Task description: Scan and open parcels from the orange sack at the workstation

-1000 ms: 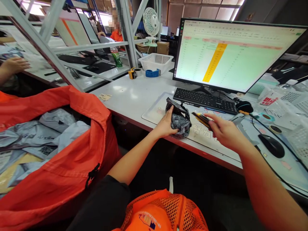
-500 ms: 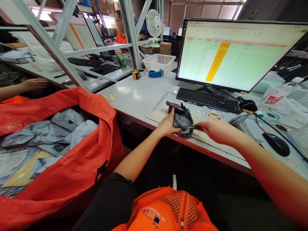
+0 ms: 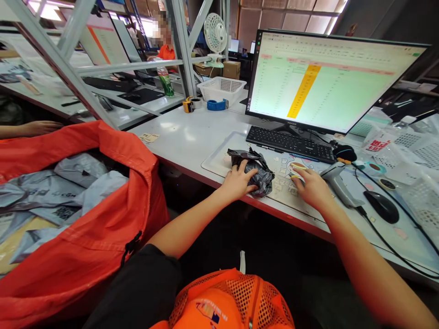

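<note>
Got a crumpled dark-grey plastic bag (image 3: 263, 179) lying at the front of a pale, cartoon-printed desk mat (image 3: 217, 160); looks open along the top, judging by the ragged, gaping flaps, so would call the opening at least partly done; can't make out any contents, inside or out, so would count anything past the opening as not done yet.

Have the left hand (image 3: 236, 183) right on the bag's left side, with fingers spread across the plastic and the thumb low along the front; touching for sure, but can't tell a proper grip from a plain press.

Have the right hand (image 3: 313, 185) off to the right, apart from the bag, low over the mat with fingers bent and loosely parted; can spot a yellowish bit (image 3: 294, 175) by the fingertips, too small to call held or just printed.

Further out, see a grey handheld scanner (image 3: 343, 185) just beside the right hand, a black keyboard (image 3: 291, 144) behind, and a big orange-red fabric sack (image 3: 133, 155) well left, loaded with grey plastic parcels (image 3: 55, 189).
</note>
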`<state>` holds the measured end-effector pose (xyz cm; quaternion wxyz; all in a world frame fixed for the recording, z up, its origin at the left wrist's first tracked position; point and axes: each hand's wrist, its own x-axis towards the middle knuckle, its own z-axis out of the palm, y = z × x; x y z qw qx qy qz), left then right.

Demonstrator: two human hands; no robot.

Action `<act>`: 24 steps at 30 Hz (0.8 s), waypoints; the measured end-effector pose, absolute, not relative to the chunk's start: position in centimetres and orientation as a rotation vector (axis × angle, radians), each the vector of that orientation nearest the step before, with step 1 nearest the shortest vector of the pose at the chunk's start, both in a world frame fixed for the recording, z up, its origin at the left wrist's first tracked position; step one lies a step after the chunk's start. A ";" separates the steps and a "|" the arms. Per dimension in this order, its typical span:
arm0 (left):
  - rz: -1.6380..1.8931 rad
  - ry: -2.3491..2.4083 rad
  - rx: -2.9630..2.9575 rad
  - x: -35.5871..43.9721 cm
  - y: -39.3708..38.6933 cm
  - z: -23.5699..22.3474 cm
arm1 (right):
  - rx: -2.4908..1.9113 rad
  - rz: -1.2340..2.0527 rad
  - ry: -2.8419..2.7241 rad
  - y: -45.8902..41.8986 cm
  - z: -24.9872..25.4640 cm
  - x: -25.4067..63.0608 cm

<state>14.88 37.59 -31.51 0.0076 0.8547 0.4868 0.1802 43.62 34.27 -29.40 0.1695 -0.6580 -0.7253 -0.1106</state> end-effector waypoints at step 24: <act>1.148 1.266 2.672 14.7 35.1 -35.7 | -2.006 -0.246 -2.161 42.6 -28.7 32.0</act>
